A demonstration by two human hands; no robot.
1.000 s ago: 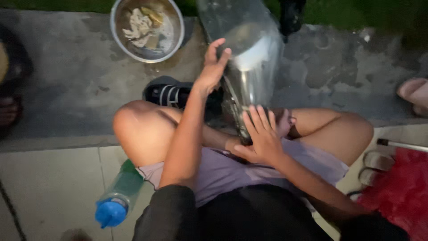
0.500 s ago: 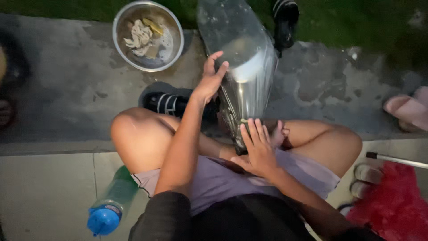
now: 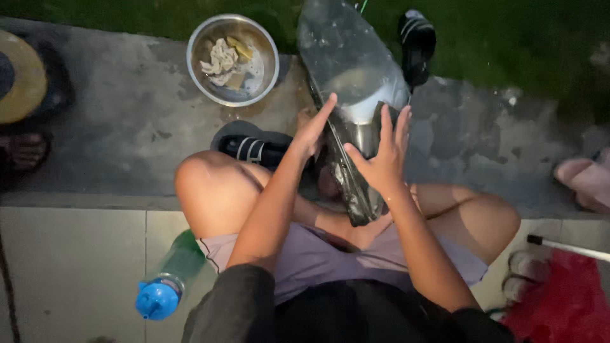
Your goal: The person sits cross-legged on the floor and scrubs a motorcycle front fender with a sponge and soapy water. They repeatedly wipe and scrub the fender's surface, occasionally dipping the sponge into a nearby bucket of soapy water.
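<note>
1. Two hands rest on a big shiny metal pot [image 3: 356,82] that leans between the person's knees
2. Left hand [image 3: 312,130] lies flat on the pot's left side, fingers straight, not gripping
3. Right hand [image 3: 381,155] presses on the pot's front, fingers spread wide, not closed on it
4. Up to the left, a metal bowl [image 3: 260,47] with rags sits on the ground
5. Near the left knee lies a green bottle [image 3: 171,276] with a blue cap, and a black sandal [image 3: 251,147] is by the pot
</note>
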